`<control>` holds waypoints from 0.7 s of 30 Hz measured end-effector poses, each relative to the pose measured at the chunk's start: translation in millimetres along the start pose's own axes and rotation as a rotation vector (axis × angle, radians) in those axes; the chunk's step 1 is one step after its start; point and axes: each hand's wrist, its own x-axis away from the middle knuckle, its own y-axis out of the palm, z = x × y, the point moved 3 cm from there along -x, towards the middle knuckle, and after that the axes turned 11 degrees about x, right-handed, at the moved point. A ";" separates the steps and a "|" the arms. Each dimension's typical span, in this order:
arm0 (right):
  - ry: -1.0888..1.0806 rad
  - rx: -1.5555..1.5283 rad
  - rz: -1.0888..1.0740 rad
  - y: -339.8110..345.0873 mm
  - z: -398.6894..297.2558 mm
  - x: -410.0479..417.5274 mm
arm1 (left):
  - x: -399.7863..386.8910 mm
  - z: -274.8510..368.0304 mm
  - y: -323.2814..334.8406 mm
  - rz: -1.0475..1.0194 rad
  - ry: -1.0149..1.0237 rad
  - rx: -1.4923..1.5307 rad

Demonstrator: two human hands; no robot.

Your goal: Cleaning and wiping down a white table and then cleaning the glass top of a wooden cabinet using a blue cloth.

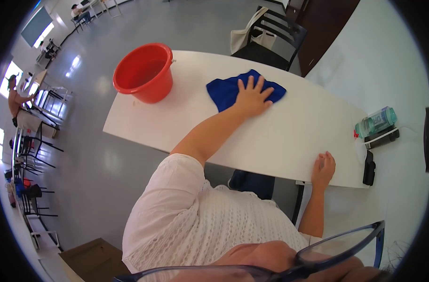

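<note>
My left hand (253, 100) lies palm down, fingers spread, on a blue cloth (223, 92) that is spread on a white table (271, 141). The cloth shows on both sides of the hand and has a few folds. At the table's near edge, towards the right, rests my right hand (323, 169), its fingers loosely curved, with no object seen in it. A red plastic bucket (152, 88) stands at the table's left end, apart from the cloth. What it holds cannot be told clearly.
At the table's right end, by the wall, are a teal clear bottle (375, 122), a black device with a white cable (382, 137) and another black object (369, 168). Beyond the far edge stands a black chair (264, 54) with a cloth bag. Other people work far left.
</note>
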 end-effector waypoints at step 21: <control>-0.219 -0.221 0.188 -7.7 -76.7 -37.9 | 169.6 -69.8 -93.2 0.345 0.145 0.756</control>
